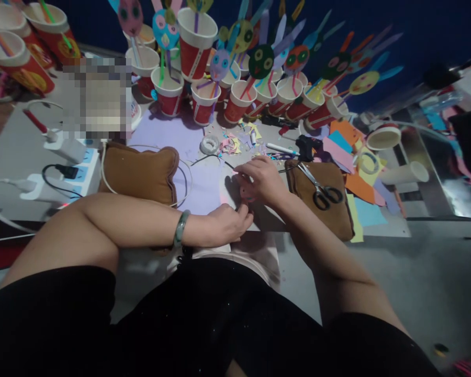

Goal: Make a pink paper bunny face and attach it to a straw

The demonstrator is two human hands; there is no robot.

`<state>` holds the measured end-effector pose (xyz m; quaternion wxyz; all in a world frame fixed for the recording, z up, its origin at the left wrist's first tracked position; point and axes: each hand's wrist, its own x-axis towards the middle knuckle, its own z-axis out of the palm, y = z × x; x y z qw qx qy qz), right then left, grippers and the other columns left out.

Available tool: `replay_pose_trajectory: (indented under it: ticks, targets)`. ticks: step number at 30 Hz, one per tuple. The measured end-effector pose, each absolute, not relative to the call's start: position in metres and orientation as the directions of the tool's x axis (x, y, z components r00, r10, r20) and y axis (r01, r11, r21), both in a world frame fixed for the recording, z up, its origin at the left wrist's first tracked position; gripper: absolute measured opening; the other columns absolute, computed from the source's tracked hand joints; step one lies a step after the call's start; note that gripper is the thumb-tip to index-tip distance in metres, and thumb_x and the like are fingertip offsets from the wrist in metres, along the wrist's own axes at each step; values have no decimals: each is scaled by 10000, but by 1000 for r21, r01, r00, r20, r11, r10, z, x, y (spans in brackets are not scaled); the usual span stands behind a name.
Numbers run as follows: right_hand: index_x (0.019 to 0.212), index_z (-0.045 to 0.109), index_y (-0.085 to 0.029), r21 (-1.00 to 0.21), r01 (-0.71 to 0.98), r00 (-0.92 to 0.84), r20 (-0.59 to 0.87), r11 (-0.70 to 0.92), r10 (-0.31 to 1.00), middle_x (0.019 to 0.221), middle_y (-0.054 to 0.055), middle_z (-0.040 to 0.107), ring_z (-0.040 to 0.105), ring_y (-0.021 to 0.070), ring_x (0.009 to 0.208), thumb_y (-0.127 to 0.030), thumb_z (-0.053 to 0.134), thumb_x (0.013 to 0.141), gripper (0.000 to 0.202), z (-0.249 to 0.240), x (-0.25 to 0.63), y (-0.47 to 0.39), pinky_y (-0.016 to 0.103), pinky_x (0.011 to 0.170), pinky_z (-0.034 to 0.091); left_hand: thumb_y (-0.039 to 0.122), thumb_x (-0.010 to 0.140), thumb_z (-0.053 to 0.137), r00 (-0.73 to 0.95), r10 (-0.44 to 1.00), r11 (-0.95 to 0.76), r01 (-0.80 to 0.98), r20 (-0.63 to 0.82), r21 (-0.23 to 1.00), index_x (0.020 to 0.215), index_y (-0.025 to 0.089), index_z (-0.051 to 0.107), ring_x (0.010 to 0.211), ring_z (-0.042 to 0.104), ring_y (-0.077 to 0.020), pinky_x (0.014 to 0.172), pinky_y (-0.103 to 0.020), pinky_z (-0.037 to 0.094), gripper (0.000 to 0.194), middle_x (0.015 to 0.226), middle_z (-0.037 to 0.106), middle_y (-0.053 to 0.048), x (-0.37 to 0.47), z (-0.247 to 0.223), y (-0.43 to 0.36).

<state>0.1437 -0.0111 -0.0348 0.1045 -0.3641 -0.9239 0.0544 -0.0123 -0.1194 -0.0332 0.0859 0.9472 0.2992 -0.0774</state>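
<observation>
At the table's front edge, my left hand (231,222), with a green bangle on the wrist, has its fingers pinched together. What lies in that pinch is hidden. My right hand (262,179) curves over a small pink paper piece (245,192), its fingertips bent down around it. The piece is mostly covered by my fingers. Both hands are close together over a lilac paper sheet (204,180). Scissors with black handles (325,195) rest on a brown cushion (317,209) to the right of my right hand.
Red-and-white paper cups (238,102) with paper animal heads on straws line the back. Paper scraps (235,142), a tape roll (210,144) and a pen (282,149) lie before them. Another brown cushion (137,173) and a power strip (84,173) with cables sit left; coloured paper (361,188) lies right.
</observation>
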Motion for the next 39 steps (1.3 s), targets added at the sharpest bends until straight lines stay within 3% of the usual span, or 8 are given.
replay_pose_trajectory:
  ticks: [5, 9, 20, 24, 27, 30, 35, 39]
  targets:
    - [1168, 743, -187, -70, 723, -690, -126, 687, 713, 979, 108, 794, 688, 237, 831, -290, 495, 986, 324, -22, 124, -16, 336, 736, 365, 439, 1008, 520, 816, 544, -812, 571, -197, 122, 1548, 16, 387, 942, 714, -300, 674, -365, 538, 698, 1516, 426, -388, -14, -26, -119]
    - [1212, 735, -222, -15, 708, -694, -196, 706, 692, 983, 92, 798, 691, 222, 811, -279, 478, 1000, 338, -19, 121, -22, 321, 672, 324, 318, 1026, 447, 812, 545, -806, 576, -208, 139, 1508, 33, 446, 924, 718, -286, 662, -365, 541, 560, 1497, 462, -364, -13, -26, -118]
    - [1079, 745, -170, -117, 784, -582, 203, 610, 787, 874, 89, 794, 693, 213, 750, -302, 557, 953, 262, -43, 207, -39, 345, 773, 434, 404, 1012, 505, 812, 555, -815, 574, -178, 79, 1489, 35, 466, 890, 701, -236, 712, -354, 554, 604, 1538, 429, -348, -11, -34, -115]
    - [997, 732, -190, -142, 798, -512, 350, 585, 784, 730, 40, 737, 654, 183, 656, -297, 568, 965, 199, -45, 228, -65, 340, 738, 447, 210, 1024, 397, 830, 541, -834, 550, -138, 41, 1465, 27, 492, 800, 679, -192, 645, -332, 512, 486, 1528, 461, -332, -11, -24, -117]
    - [999, 708, -199, -184, 757, -506, 443, 627, 740, 698, 12, 690, 620, 165, 643, -252, 602, 957, 126, -50, 227, -91, 332, 738, 465, 50, 987, 275, 911, 403, -911, 408, -89, 55, 1311, 38, 603, 724, 643, -168, 589, -307, 445, 460, 1262, 671, -245, -12, -12, -122]
    - [1075, 692, -190, -199, 653, -587, 476, 731, 655, 770, 26, 688, 605, 163, 712, -202, 633, 942, 146, -60, 214, -114, 333, 751, 464, 58, 982, 324, 939, 292, -936, 320, -181, 147, 1089, 88, 672, 720, 635, -182, 575, -290, 396, 365, 919, 715, -148, -13, -3, -128]
    - [1154, 688, -196, -224, 585, -646, 452, 779, 615, 870, 54, 689, 550, 184, 783, -199, 619, 941, 224, -72, 193, -135, 366, 781, 446, 9, 948, 377, 812, 481, -845, 530, -330, 71, 1087, 46, 667, 838, 674, -223, 633, -299, 416, 324, 978, 709, -186, -13, -2, -133]
    - [1108, 682, -175, -230, 592, -598, 516, 772, 613, 856, 58, 668, 518, 182, 769, -167, 626, 930, 187, -76, 187, -139, 356, 729, 423, -4, 950, 391, 774, 493, -820, 566, -397, 85, 1067, 62, 683, 857, 686, -217, 643, -282, 437, 322, 976, 715, -171, -14, 2, -134]
